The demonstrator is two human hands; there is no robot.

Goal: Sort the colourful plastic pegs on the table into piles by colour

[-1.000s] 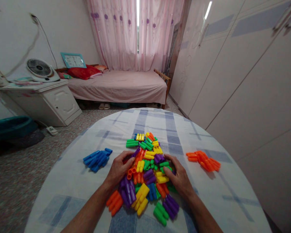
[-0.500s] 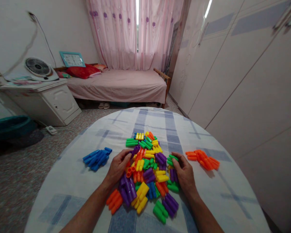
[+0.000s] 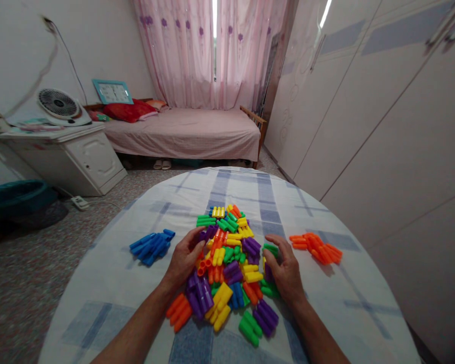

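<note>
A pile of colourful plastic toy blocks, shaped like joined tubes, lies in the middle of the table. My left hand [image 3: 185,257] is at the pile's left side, thumb and forefinger apart, with a purple block [image 3: 209,232] at their tips. On the pile's right side, my right hand [image 3: 286,270] has its fingers spread beside a green block [image 3: 271,248]; its thumb partly covers a purple block. A heap of blue blocks [image 3: 151,247] lies apart on the left. Orange blocks [image 3: 318,248] form another heap beyond my right hand.
A checked cloth covers the round table [image 3: 109,313]. Behind it stands a bed [image 3: 185,131] with pink covers. White wardrobes [image 3: 364,126] line the right. At the left are a cabinet [image 3: 94,162] bearing a fan [image 3: 58,103] and a green basin [image 3: 18,197] on the floor.
The fingers of my right hand have come off the green block and parted, the hand shifting slightly left. My left thumb and forefinger have spread wider near the purple block.
</note>
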